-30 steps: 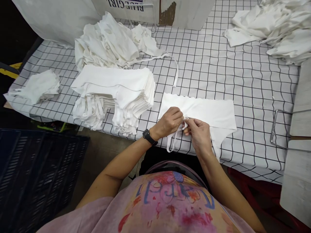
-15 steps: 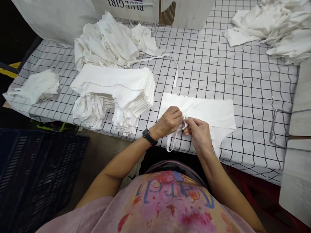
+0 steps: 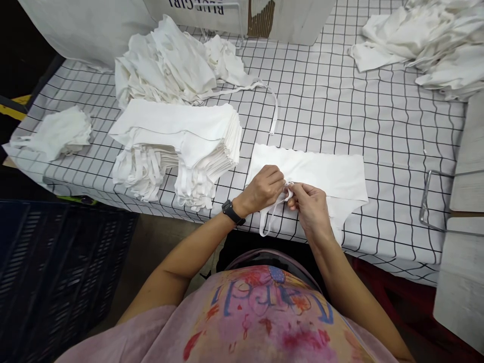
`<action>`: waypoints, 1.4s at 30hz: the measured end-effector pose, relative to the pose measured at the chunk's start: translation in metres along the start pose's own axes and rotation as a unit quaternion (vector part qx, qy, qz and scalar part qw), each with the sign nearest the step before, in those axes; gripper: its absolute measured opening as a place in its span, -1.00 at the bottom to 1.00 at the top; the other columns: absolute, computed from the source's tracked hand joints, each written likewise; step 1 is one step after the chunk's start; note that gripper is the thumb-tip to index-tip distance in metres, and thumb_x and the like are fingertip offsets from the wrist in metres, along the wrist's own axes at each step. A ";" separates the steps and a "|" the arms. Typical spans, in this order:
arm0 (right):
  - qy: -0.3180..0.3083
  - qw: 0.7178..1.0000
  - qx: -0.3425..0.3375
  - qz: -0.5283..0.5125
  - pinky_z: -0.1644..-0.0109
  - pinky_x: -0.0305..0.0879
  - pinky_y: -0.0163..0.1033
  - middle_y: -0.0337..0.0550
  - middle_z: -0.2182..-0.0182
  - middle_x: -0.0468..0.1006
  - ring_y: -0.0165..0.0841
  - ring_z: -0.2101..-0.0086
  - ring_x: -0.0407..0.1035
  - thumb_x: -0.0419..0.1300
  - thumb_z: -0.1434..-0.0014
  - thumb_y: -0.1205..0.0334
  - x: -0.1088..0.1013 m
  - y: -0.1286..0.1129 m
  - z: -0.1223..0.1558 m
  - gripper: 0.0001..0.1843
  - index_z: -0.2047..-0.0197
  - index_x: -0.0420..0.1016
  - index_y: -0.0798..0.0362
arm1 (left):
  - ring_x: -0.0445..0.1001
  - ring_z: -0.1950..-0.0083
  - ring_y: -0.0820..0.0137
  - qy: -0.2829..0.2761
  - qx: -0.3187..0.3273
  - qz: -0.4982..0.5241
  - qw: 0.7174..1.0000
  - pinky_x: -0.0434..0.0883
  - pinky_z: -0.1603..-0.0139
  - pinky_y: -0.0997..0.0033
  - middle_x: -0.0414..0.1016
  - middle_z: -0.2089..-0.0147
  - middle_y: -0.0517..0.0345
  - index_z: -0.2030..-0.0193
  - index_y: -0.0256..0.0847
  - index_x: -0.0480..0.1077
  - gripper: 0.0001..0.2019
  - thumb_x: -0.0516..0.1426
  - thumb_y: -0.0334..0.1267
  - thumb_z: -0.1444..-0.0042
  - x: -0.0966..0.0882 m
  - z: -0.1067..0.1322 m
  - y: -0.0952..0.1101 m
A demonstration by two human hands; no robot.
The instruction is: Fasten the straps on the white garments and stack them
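A white strappy top (image 3: 325, 169) lies flat on the checked cloth in front of me, its wide scalloped hem turned away from my body. Over its lower edge, my left hand (image 3: 264, 189) pinches a thin white strap (image 3: 280, 201). My right hand (image 3: 312, 204) grips the same strap a finger's width away, thumb against fingertips. A small pale piece, perhaps a strap slider, shows between the fingertips; its detail is too small to make out. A loop of the strap hangs towards the table's front edge.
Left of the top stands a neat stack of white tops (image 3: 174, 123) with straps bunched in front. Behind it is a loose white heap (image 3: 166, 65). Another heap (image 3: 427, 40) lies far right, a small pile (image 3: 64, 131) far left. A carton (image 3: 291, 22) stands at the back, a wire frame (image 3: 425, 201) at right.
Almost nothing differs. Both hands stay at the same spot on the strap, with only a slight shift at the right fingertips.
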State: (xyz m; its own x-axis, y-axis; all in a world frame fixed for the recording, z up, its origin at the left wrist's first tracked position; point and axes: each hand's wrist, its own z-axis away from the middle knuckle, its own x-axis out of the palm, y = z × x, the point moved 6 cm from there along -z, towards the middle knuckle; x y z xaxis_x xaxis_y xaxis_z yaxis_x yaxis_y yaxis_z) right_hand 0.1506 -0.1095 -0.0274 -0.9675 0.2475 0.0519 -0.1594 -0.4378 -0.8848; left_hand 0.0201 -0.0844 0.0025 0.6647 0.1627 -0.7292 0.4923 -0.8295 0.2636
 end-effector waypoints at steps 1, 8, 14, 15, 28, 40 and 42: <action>-0.001 1.000 0.000 0.002 0.56 0.19 -0.43 -0.30 0.70 0.42 -0.53 0.66 0.27 0.36 -0.07 0.20 0.000 0.000 0.000 -0.78 0.55 0.55 0.09 | 0.39 0.17 0.28 -0.001 0.000 0.000 1.000 0.47 0.07 0.19 0.47 0.32 0.06 0.37 -0.20 0.34 -0.75 0.05 -0.48 -0.35 0.000 0.000 0.000; -0.009 1.000 -0.010 0.027 0.56 0.18 -0.43 -0.30 0.70 0.43 -0.53 0.66 0.27 0.35 -0.07 0.18 0.002 -0.003 0.002 -0.76 0.57 0.53 0.09 | 0.38 0.18 0.28 -0.022 -0.009 0.006 1.000 0.45 0.07 0.18 0.46 0.33 0.06 0.40 -0.19 0.33 -0.73 0.04 -0.46 -0.36 0.005 0.002 -0.002; -0.056 0.997 0.002 0.046 0.60 0.12 -0.42 -0.30 0.72 0.39 -0.53 0.68 0.22 0.35 -0.05 0.19 0.001 -0.001 -0.002 -0.76 0.57 0.52 0.09 | 0.37 0.17 0.28 -0.045 -0.021 0.020 0.999 0.44 0.08 0.18 0.47 0.31 0.04 0.39 -0.20 0.35 -0.72 0.03 -0.42 -0.39 0.004 0.001 -0.003; -0.063 0.997 0.008 0.042 0.60 0.11 -0.41 -0.30 0.72 0.38 -0.53 0.68 0.21 0.35 -0.04 0.18 0.001 0.000 -0.003 -0.76 0.58 0.51 0.08 | 0.38 0.17 0.28 -0.050 -0.027 0.022 0.998 0.43 0.08 0.18 0.48 0.30 0.04 0.38 -0.20 0.36 -0.72 0.03 -0.41 -0.39 0.005 0.000 -0.004; -0.014 0.997 -0.041 0.060 0.56 0.05 -0.36 -0.34 0.69 0.33 -0.52 0.63 0.13 0.34 -0.06 0.17 0.001 -0.006 0.006 -0.77 0.55 0.49 0.07 | 0.40 0.16 0.28 -0.053 -0.040 0.014 0.998 0.42 0.08 0.19 0.51 0.28 0.05 0.34 -0.22 0.39 -0.76 0.05 -0.40 -0.39 0.007 0.001 -0.007; -0.082 0.996 0.045 -0.004 0.62 -0.22 -0.37 -0.38 0.67 0.24 -0.62 0.67 -0.09 0.46 0.14 0.05 0.006 0.000 -0.002 -0.68 0.55 0.50 0.10 | 0.39 0.18 0.27 -0.066 -0.021 -0.006 0.998 0.40 0.10 0.20 0.47 0.32 0.04 0.39 -0.21 0.36 -0.72 0.03 -0.44 -0.37 0.008 0.000 -0.006; -0.086 0.996 0.038 -0.012 0.63 -0.21 -0.37 -0.40 0.67 0.23 -0.61 0.67 -0.09 0.49 0.15 0.00 0.006 0.002 0.004 -0.63 0.49 0.52 0.11 | 0.40 0.17 0.26 -0.078 -0.028 -0.013 0.996 0.39 0.10 0.18 0.49 0.30 0.03 0.38 -0.21 0.38 -0.73 0.03 -0.45 -0.37 0.010 0.001 -0.007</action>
State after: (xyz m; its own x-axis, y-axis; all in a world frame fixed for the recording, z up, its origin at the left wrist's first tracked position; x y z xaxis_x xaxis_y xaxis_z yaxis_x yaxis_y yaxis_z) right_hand 0.1433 -0.1125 -0.0269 -0.9815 0.1101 0.1569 -0.1911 -0.4985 -0.8456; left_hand 0.0225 -0.0772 -0.0068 0.5578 0.0943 -0.8246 0.5411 -0.7947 0.2752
